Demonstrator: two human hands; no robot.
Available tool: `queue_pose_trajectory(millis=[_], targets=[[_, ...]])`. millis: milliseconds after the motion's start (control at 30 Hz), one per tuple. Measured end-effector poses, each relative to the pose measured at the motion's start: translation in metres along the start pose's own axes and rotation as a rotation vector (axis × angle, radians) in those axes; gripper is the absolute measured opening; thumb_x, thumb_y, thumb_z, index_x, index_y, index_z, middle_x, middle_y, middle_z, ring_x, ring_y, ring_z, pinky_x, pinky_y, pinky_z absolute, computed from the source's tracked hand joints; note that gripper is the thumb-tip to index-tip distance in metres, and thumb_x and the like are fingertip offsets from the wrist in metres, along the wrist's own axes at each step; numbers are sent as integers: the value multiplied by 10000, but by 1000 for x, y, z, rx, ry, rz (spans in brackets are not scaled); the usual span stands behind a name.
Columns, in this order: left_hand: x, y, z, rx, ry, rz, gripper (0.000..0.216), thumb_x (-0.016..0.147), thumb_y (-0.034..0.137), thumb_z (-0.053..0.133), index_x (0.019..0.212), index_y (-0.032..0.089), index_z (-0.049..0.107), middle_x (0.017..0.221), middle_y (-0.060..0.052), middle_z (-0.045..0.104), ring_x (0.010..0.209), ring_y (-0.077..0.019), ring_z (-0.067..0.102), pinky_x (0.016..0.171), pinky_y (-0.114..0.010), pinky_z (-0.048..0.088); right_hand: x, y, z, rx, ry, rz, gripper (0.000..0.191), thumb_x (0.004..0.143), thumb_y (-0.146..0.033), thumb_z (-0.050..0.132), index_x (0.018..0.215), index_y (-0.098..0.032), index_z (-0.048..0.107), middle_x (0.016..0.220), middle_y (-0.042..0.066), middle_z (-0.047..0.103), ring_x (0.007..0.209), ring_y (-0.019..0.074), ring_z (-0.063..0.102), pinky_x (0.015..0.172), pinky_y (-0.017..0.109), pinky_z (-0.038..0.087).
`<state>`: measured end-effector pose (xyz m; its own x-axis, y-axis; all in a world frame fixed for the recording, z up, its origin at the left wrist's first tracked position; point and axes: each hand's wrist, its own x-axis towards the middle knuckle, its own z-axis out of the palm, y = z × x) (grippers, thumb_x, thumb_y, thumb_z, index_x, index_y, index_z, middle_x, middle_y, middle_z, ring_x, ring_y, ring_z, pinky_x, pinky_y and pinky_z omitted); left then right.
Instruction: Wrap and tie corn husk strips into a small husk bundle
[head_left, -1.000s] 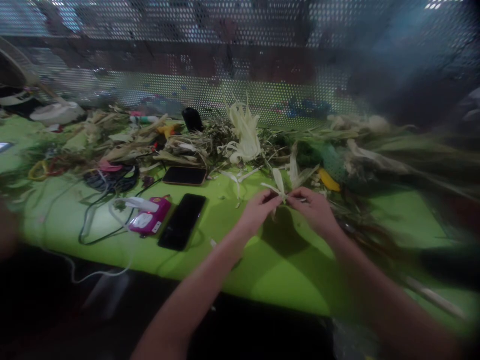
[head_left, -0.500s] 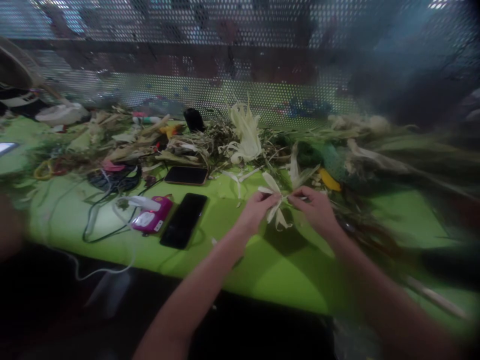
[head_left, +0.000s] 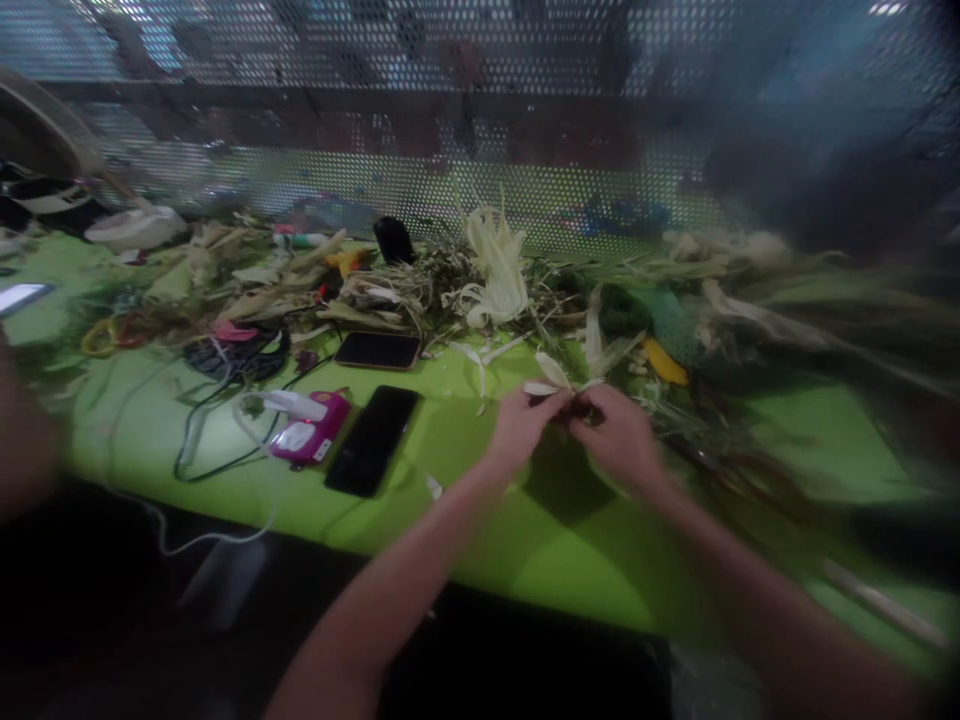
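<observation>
Both my hands meet over the green table (head_left: 450, 520). My left hand (head_left: 523, 425) is closed on a pale corn husk flower (head_left: 553, 370), whose petal-like strips stick up between the hands. My right hand (head_left: 619, 430) presses against the same piece from the other side, fingers curled in. The lower petals are hidden behind my fingers. Just beyond lies a loose husk piece (head_left: 611, 350). A bigger pale husk bloom (head_left: 495, 275) stands behind, and a thin forked husk strip (head_left: 480, 362) rests left of my hands.
Two phones (head_left: 373, 440) (head_left: 377, 350) lie to the left, beside a magenta power adapter (head_left: 311, 430) with cables. Dried husks and plant scraps (head_left: 262, 280) line the back, before a perforated metal screen (head_left: 420, 190). Scissors (head_left: 750, 480) lie at right. Part of another person's arm (head_left: 22, 440) shows at far left.
My right hand has moved in closer against my left, its fingers curling around the husk flower. The lower petals that hung down are now covered by the hands.
</observation>
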<state>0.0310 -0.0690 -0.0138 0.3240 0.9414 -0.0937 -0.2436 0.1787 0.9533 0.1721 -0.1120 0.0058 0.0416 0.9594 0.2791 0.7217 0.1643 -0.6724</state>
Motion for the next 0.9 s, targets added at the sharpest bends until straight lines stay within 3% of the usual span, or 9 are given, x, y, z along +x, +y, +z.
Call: queue_pose_trajectory(millis=[233,433,633,733,900], targets=[[3,1,-5,36,-19,-4,246,770,393,720,813,156,670,791,-22,676,741,-123,584,750,-273,450,6,5,-6,568,-98,289,97,669,-275,689,659,-201,627,628,-25,566,616,144,495,602,279,369],[3,3,-9,62,-57,-12,254,789,407,710,833,160,669,760,-17,656,698,-117,563,704,-267,437,10,2,-18,493,-105,288,75,678,-262,673,694,-193,649,633,-13,588,607,146,504,588,279,375],[4,1,-8,-196,-73,-167,288,740,370,774,842,131,650,797,-45,675,695,-122,612,725,-291,502,8,1,-22,251,-83,161,76,767,-259,628,732,-194,643,703,8,653,649,155,551,619,281,409],[4,4,-8,-262,-70,-222,282,729,321,790,860,118,643,812,-54,680,680,-112,619,725,-285,517,10,7,-19,356,-76,199,106,758,-298,670,769,-193,658,730,13,668,670,158,576,638,284,440],[2,10,-7,-117,-38,-165,252,772,333,747,876,134,633,797,-35,672,682,-115,616,718,-290,512,12,10,-7,743,-187,421,280,728,-460,738,815,-199,684,766,28,692,673,163,615,642,292,491]])
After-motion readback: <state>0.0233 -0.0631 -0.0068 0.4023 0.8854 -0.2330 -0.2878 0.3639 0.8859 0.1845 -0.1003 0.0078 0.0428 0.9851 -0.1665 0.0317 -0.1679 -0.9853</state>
